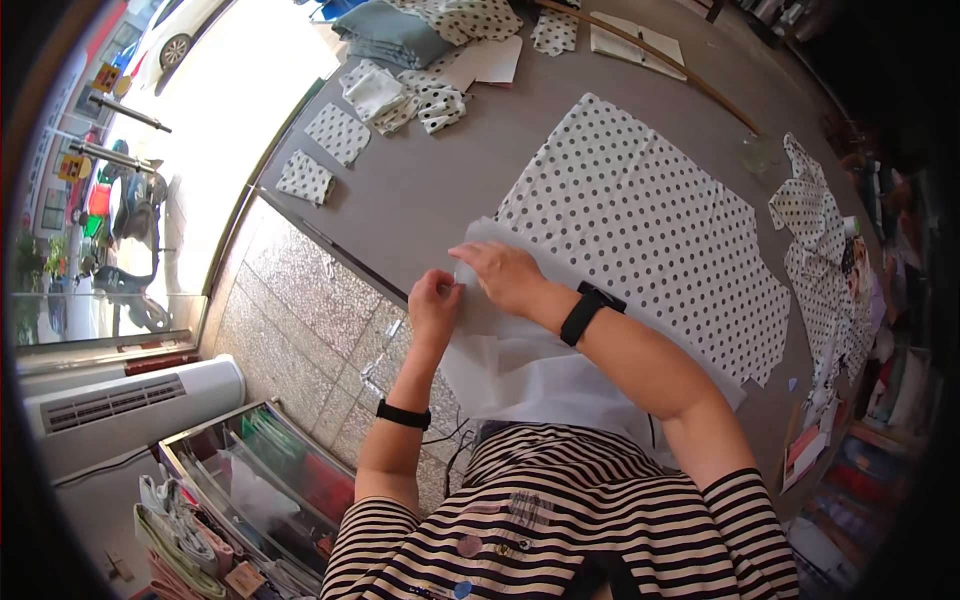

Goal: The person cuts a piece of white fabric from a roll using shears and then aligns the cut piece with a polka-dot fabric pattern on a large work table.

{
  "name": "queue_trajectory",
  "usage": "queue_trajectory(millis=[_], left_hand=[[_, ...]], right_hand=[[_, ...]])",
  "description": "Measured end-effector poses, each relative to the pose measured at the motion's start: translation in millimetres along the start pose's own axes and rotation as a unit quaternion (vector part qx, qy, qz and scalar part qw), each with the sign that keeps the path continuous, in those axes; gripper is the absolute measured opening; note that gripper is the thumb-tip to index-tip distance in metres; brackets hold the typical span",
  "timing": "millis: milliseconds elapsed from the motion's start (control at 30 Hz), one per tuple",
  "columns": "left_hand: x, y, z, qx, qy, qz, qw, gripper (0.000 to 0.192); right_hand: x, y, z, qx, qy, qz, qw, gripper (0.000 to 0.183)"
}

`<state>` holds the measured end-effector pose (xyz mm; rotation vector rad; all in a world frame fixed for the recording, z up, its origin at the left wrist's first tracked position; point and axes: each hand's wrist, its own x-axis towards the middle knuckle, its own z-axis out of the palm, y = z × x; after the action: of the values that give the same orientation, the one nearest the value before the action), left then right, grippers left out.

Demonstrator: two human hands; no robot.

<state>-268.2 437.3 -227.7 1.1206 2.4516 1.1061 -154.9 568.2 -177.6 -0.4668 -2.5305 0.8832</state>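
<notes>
A large cut piece of white fabric with dark polka dots (pixel 637 202) lies flat on the grey table. Sheer white fabric (pixel 525 367) lies along its near edge and hangs over the table's front towards my body. My left hand (pixel 435 304) pinches the left edge of this sheer fabric between thumb and fingers, just past the table edge. Close beside it, my right hand (pixel 501 276) rests on the sheer fabric near the dotted piece's left corner, palm down with fingers pointing left. Whether its fingertips grip anything is hard to see.
Small dotted pieces (pixel 339 133) and folded blue-grey cloth (pixel 394 34) lie at the far left. An open notebook (pixel 637 45) and a long wooden stick (pixel 660 56) lie at the back. More dotted fabric (pixel 814 255) is at the right. A glass-sided case (pixel 262 480) stands lower left.
</notes>
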Motion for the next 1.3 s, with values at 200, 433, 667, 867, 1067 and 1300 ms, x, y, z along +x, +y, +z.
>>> queue_trajectory(millis=[200,433,667,867,1067,1300], left_hand=[[0,12,-13,-0.076,-0.006,-0.017,0.997,0.020],[-3,-1,-10,-0.209,-0.035,-0.085,0.974,0.016],[-9,5,-28,-0.141,-0.123,0.001,0.982,0.012],[-23,27,-71,-0.344,-0.229,-0.186,0.891,0.013],[-82,52,-141,0.138,-0.259,0.106,0.950,0.033],[-106,-183,-268,0.362,-0.114,-0.070,0.923,0.032]], right_hand=[[38,5,20,-0.021,-0.233,0.039,0.971,0.017],[42,3,2,-0.049,-0.235,0.083,0.967,0.012],[12,-5,-22,0.009,-0.170,-0.025,0.985,0.010],[-36,-35,-68,-0.008,-0.116,-0.121,0.986,0.009],[-157,-16,-182,-0.103,-0.065,0.010,0.992,0.007],[-353,7,-316,-0.227,0.031,0.257,0.939,0.010]])
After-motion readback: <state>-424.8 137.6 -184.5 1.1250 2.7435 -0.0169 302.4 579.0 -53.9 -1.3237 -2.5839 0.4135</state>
